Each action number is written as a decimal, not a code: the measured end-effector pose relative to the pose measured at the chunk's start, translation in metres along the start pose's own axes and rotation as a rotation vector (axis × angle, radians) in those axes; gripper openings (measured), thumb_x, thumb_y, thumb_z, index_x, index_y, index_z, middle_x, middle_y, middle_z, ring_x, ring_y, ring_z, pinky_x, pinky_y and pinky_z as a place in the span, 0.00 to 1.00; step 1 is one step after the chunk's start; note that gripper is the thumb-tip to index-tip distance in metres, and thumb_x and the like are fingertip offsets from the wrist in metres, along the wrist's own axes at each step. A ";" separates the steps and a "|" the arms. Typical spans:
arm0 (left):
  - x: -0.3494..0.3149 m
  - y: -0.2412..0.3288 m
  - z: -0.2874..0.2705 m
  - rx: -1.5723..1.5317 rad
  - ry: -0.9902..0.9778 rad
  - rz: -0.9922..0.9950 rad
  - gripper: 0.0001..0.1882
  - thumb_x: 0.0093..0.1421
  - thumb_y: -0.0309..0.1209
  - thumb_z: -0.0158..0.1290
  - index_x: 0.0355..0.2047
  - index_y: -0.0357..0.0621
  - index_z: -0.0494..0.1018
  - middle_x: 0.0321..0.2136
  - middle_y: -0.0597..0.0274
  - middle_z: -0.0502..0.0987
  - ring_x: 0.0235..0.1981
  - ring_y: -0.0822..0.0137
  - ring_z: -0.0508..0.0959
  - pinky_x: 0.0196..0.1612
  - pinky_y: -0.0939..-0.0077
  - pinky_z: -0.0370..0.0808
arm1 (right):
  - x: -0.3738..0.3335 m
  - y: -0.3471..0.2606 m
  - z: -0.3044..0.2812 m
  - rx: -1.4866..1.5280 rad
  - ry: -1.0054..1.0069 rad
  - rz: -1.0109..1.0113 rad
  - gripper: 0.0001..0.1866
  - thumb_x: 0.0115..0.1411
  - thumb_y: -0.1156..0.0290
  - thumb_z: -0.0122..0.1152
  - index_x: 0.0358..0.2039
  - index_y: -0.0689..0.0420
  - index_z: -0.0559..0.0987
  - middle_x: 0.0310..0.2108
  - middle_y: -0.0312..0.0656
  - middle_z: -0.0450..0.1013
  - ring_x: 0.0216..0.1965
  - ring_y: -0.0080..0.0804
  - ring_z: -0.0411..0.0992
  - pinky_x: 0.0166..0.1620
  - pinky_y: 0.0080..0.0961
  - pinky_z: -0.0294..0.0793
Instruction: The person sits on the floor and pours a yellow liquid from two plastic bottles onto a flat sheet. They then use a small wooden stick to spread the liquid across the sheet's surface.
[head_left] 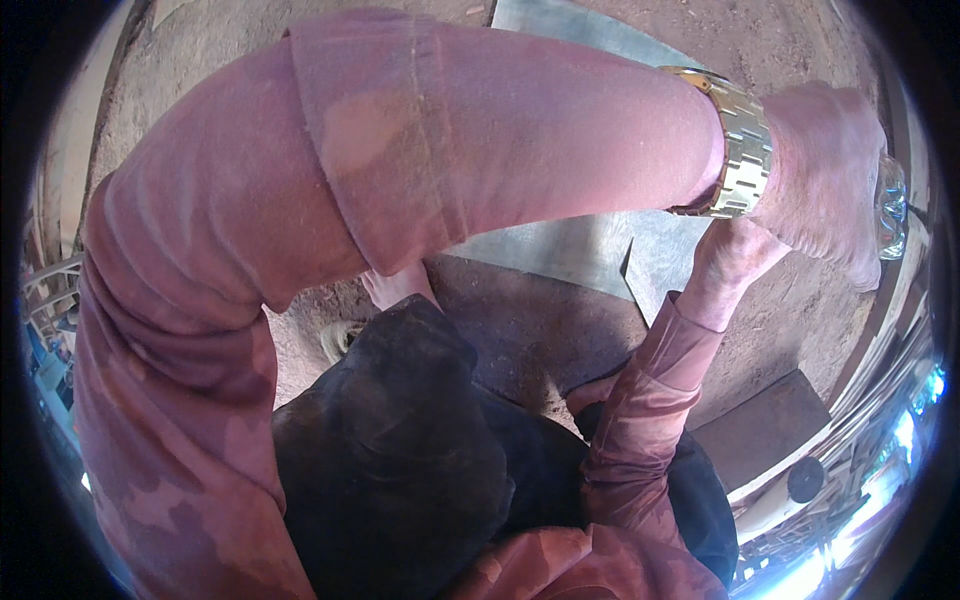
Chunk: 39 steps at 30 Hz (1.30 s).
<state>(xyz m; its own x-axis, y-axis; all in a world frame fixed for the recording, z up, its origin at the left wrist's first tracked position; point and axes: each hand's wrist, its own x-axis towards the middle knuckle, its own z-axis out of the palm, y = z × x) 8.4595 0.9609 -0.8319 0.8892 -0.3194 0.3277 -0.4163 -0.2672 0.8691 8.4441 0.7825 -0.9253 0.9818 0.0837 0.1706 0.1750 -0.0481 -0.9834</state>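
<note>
Left arm (540,130) arched; left hand (825,180) beyond gold watch (745,150), beside clear object (892,215); right hand (750,243) below watch, partly hidden. Cannot tell either grip.

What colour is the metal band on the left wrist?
Gold; the metal band shows best in the head view.
</note>
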 end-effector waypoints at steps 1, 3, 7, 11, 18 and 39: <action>-0.001 0.000 0.001 -0.003 0.002 -0.002 0.18 0.47 0.37 0.68 0.27 0.33 0.78 0.23 0.47 0.82 0.28 0.54 0.85 0.37 0.60 0.82 | 0.005 -0.008 0.007 -0.049 0.052 0.036 0.44 0.55 0.65 0.79 0.67 0.63 0.65 0.60 0.47 0.71 0.60 0.38 0.73 0.64 0.40 0.74; -0.003 0.000 0.001 -0.005 0.004 -0.008 0.18 0.47 0.37 0.68 0.27 0.33 0.78 0.23 0.47 0.82 0.28 0.54 0.85 0.37 0.60 0.82 | 0.018 -0.027 0.021 -0.316 -0.049 0.120 0.36 0.58 0.67 0.74 0.63 0.64 0.68 0.53 0.45 0.74 0.55 0.35 0.75 0.64 0.38 0.75; -0.006 0.000 0.003 -0.007 0.015 -0.013 0.18 0.47 0.37 0.68 0.27 0.33 0.78 0.23 0.47 0.82 0.28 0.54 0.85 0.37 0.60 0.82 | 0.036 -0.052 0.037 -0.935 -0.128 0.391 0.16 0.67 0.72 0.62 0.53 0.65 0.77 0.37 0.41 0.82 0.43 0.27 0.81 0.62 0.32 0.75; -0.007 -0.001 0.003 -0.013 0.016 -0.014 0.18 0.47 0.38 0.68 0.27 0.33 0.78 0.23 0.46 0.82 0.28 0.54 0.85 0.37 0.60 0.82 | 0.026 -0.034 0.022 -0.176 0.013 0.108 0.20 0.70 0.71 0.57 0.60 0.62 0.71 0.49 0.40 0.78 0.51 0.23 0.77 0.63 0.30 0.73; -0.005 -0.003 0.001 -0.013 0.017 -0.014 0.19 0.47 0.38 0.69 0.28 0.33 0.78 0.24 0.46 0.82 0.29 0.54 0.85 0.37 0.60 0.82 | 0.010 0.009 -0.017 0.074 -0.041 0.009 0.34 0.64 0.68 0.63 0.68 0.59 0.62 0.60 0.44 0.70 0.59 0.30 0.71 0.64 0.31 0.72; -0.005 -0.004 0.003 -0.014 0.018 -0.022 0.21 0.46 0.40 0.69 0.29 0.33 0.79 0.25 0.46 0.82 0.30 0.54 0.85 0.38 0.60 0.82 | 0.008 0.006 -0.011 0.074 -0.017 0.063 0.32 0.52 0.71 0.74 0.58 0.62 0.74 0.48 0.42 0.77 0.49 0.31 0.77 0.57 0.30 0.78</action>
<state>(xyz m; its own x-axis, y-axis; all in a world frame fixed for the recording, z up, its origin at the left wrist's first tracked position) 8.4563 0.9608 -0.8377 0.9014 -0.2967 0.3153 -0.3941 -0.2607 0.8813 8.4539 0.7720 -0.9292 0.9892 0.0995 0.1076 0.1062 0.0194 -0.9942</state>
